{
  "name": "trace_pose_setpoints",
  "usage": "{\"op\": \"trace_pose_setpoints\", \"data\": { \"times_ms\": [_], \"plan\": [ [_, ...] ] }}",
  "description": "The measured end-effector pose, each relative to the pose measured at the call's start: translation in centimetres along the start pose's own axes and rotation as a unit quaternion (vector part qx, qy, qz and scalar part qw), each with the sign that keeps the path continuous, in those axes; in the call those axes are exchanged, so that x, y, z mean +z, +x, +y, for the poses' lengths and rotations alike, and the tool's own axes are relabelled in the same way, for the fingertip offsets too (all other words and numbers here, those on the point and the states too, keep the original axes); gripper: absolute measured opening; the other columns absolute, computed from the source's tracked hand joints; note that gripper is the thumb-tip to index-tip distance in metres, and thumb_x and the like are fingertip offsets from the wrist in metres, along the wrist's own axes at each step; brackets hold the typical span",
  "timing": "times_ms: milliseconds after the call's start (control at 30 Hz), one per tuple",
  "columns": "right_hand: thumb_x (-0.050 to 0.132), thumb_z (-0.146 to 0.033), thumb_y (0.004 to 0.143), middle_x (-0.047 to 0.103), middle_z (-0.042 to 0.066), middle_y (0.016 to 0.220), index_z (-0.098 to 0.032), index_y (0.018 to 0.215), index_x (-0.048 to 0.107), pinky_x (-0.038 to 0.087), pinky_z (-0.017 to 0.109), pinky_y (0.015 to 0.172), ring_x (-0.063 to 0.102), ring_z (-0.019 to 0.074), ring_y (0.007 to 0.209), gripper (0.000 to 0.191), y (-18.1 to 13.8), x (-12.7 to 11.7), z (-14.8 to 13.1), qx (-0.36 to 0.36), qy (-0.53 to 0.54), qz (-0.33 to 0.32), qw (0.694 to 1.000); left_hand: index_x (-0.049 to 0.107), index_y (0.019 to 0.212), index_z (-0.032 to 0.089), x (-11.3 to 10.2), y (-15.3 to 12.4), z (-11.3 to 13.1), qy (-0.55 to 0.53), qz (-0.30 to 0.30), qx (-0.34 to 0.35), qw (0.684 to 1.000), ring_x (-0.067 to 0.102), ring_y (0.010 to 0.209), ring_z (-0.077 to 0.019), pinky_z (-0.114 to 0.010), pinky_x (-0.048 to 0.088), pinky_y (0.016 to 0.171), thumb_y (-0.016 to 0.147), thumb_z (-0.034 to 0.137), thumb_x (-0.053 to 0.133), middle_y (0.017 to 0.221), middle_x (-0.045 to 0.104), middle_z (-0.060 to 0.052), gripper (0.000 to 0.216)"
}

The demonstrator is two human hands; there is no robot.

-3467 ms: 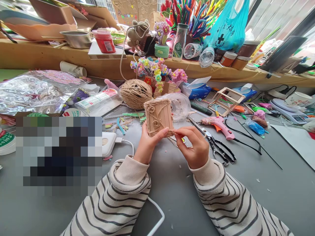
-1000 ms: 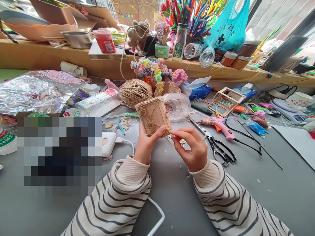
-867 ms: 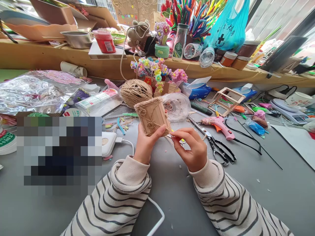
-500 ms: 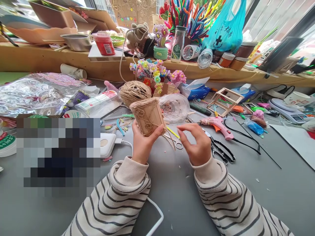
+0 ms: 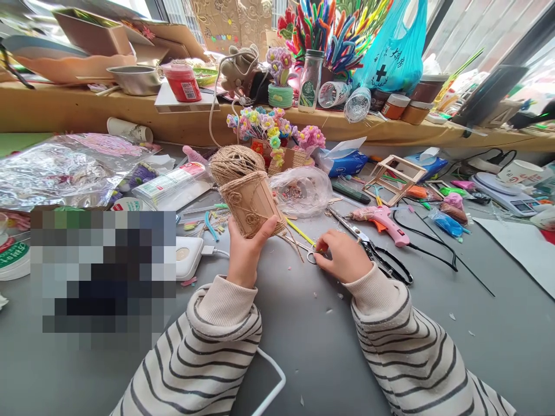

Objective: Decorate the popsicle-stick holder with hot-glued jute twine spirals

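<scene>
My left hand [image 5: 246,254] grips a small cardboard cup [image 5: 248,202] trimmed with twine: wraps at the rim, coiled rosettes on its side. The cup tilts, its rim towards the upper left. A loose end of twine [image 5: 295,240] trails from its lower right. On the table, my right hand [image 5: 344,254] has its fingers closed at the handles of small scissors [image 5: 311,257]; one metal ring shows beside the fingertips, and the fingers cover the rest of the handle. A yellow stick [image 5: 301,231] lies just behind them. A ball of twine [image 5: 236,163] sits behind the cup.
To the right lie black-handled shears [image 5: 388,260] and a pink glue gun [image 5: 384,222] with its black cord. A white box-shaped device [image 5: 188,258] with a cable is at left. Behind are a clear plastic bag [image 5: 303,190], flower bunches and a wooden frame [image 5: 394,179].
My right hand has lowered to the table and closed at the scissors' handles. My left hand, with the cup, has shifted slightly left.
</scene>
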State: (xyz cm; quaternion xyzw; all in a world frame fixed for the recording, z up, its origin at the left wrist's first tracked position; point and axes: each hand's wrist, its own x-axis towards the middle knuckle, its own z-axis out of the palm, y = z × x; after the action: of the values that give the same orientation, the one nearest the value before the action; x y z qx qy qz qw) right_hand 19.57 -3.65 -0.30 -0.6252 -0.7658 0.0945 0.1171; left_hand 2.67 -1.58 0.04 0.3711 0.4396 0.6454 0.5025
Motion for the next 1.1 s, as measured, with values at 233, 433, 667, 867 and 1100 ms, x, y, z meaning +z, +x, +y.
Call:
{"op": "trace_pose_setpoints", "data": {
  "times_ms": [233,433,667,867,1100],
  "plan": [
    [0.049,-0.017,0.067,0.061,0.008,0.073,-0.015,0.067,0.057,0.033,0.025,0.051,0.055,0.017,0.063,0.008,-0.6,-0.3,-1.1,0.057,-0.068,-0.041,0.995,0.041,0.113,0.021,0.0,0.0,-0.2,-0.027,0.016,-0.022,0.999,0.049,0.109,-0.022,-0.039,0.037,0.095,0.059,0.026,0.071,0.118,0.052,-0.009,0.063],
    [0.053,-0.023,0.065,0.058,0.002,0.06,-0.016,0.06,0.057,0.035,0.024,0.053,0.048,0.012,0.053,0.009,-0.1,-0.4,-0.2,0.078,0.129,0.087,0.985,0.04,0.113,0.022,0.1,-0.4,0.1,-0.037,0.022,-0.008,0.999,0.047,0.112,-0.0205,-0.037,0.037,0.095,0.062,0.026,0.068,0.12,0.051,-0.007,0.058],
    [0.06,-0.053,0.059,0.03,-0.008,0.041,-0.017,0.047,0.043,0.02,0.02,0.039,0.022,0.0042,0.04,0.041,0.1,-0.5,-1.4,0.117,0.5,0.079,0.854,0.038,0.112,0.022,0.2,-0.4,-0.2,-0.007,0.015,0.019,1.0,0.05,0.107,-0.0209,-0.036,0.037,0.094,0.06,0.026,0.07,0.117,0.051,-0.008,0.061],
    [0.062,-0.05,0.059,0.034,-0.007,0.045,-0.015,0.056,0.056,0.022,0.021,0.043,0.027,0.005,0.045,0.036,0.0,0.5,-2.7,0.123,0.536,0.081,0.831,0.034,0.114,0.021,0.6,-1.1,-0.1,0.058,0.013,0.048,0.997,0.05,0.107,-0.0215,-0.035,0.039,0.092,0.056,0.026,0.073,0.117,0.05,-0.009,0.07],
    [0.066,-0.042,0.057,0.046,-0.005,0.05,-0.015,0.062,0.059,0.026,0.02,0.042,0.032,0.0046,0.044,0.029,0.2,-0.1,-2.2,0.142,0.571,0.124,0.799,0.037,0.111,0.021,0.8,-1.1,0.0,0.046,0.004,0.037,0.998,0.049,0.109,-0.0219,-0.034,0.039,0.092,0.056,0.026,0.072,0.118,0.05,-0.009,0.065]
  ]
}}
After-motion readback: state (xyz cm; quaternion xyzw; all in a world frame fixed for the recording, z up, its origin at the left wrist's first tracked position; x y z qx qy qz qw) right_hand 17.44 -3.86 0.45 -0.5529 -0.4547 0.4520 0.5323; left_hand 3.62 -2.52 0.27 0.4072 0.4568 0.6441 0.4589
